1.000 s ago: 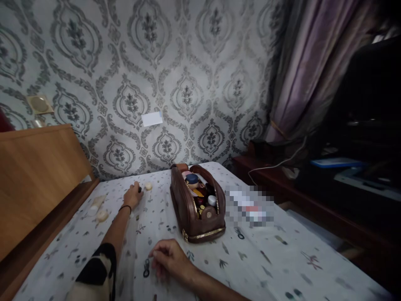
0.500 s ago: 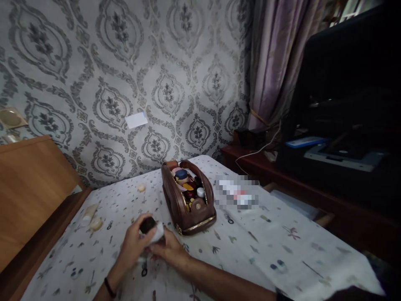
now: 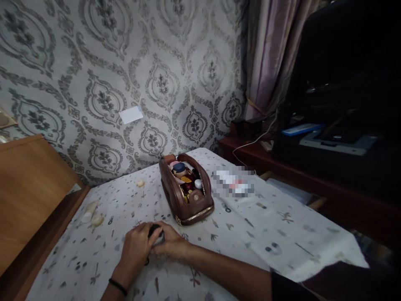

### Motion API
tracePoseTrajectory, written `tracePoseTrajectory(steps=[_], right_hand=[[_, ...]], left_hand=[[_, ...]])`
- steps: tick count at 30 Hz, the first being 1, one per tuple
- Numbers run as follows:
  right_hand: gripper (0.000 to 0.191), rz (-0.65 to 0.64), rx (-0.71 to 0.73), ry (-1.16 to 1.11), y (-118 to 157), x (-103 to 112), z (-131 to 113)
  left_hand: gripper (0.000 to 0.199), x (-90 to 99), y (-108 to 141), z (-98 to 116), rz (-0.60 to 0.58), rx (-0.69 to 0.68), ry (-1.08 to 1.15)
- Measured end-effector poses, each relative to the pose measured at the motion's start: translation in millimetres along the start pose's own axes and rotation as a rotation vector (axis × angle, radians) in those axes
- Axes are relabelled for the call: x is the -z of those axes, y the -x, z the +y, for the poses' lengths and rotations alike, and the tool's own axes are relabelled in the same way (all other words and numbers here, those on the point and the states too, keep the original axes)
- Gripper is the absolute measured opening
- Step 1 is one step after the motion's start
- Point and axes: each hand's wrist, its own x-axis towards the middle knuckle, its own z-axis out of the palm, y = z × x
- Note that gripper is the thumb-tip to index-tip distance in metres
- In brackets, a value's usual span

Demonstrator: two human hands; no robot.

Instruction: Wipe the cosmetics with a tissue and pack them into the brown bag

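Little room, right hand (image 3: pixel 172 243) to bag (image 3: pixel 199 210)

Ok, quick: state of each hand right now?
Left hand: closed on a small dark-topped item.
Right hand: closed on the same item from the other side.

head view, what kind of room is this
Probably a room in a home, perhaps a bedroom: patterned wallpaper, a purple curtain and a printed cloth under the brown bag.

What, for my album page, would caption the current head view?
Left hand and right hand hold a small, partly dark item near an open brown bag.
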Motion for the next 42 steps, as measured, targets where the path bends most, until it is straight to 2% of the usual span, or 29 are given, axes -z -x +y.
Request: tracePoseTrajectory(steps=[4, 7, 10, 13, 15, 17, 20, 23, 28, 33, 36, 39, 42], right_hand=[[0.074, -0.048, -0.082, -0.006, 2.6, 0.6, -3.9], [0.086, -0.139, -0.094, 0.012, 2.1, 2.5, -0.6], [0.086, -0.166, 0.048, 0.100, 2.5, 2.8, 1.9], [0.080, -0.120, 0.206, 0.309, 6.0, 0.9, -1.3], [0.074, -0.072, 0.210, 0.495, 9.6, 0.0, -5.0], [0.067, -0.023, 0.184, 0.596, 12.9, 0.6, -7.2], [0.058, 0.034, 0.240, 0.560, 15.5, 4.5, -5.5], [0.055, 0.049, 0.337, 0.524, 14.7, 7.3, -0.2], [0.045, 0.063, 0.302, 0.671, 10.9, 2.2, 6.1], [0.048, -0.012, 0.279, 0.722, 11.3, -2.1, -0.3], [0.048, 0.001, 0.280, 0.569, 10.4, -2.6, -7.7], [0.051, -0.024, 0.282, 0.336, 10.0, -3.0, -13.6], [0.057, -0.037, 0.327, 0.256, 11.7, -2.7, -17.0]], left_hand=[[0.048, 8.5, -1.7, -1.2, 0.006, 0.105, 0.171], [0.055, 14.0, -4.0, 0.4, 0.060, 0.269, 0.417], [0.060, 17.8, -6.7, 2.8, 0.144, 0.447, 0.651], [0.061, 20.1, -7.4, 7.8, 0.170, 0.574, 0.812], [0.060, 20.2, -6.2, 14.0, 0.164, 0.539, 0.837], [0.052, 18.9, -4.2, 21.5, 0.106, 0.399, 0.775], [0.032, 15.1, -1.5, 30.4, 0.000, 0.192, 0.618], [0.022, 11.4, -0.7, 32.2, -0.015, 0.108, 0.534], [0.029, 7.9, -2.0, 25.0, 0.031, 0.226, 0.524], [0.025, 8.6, -3.7, 15.5, 0.080, 0.374, 0.665], [0.026, 10.4, -2.2, 13.0, 0.091, 0.422, 0.771], [0.033, 8.9, 2.4, 13.1, 0.044, 0.426, 0.862], [0.042, 1.6, 6.6, 12.6, 0.039, 0.451, 0.868]])
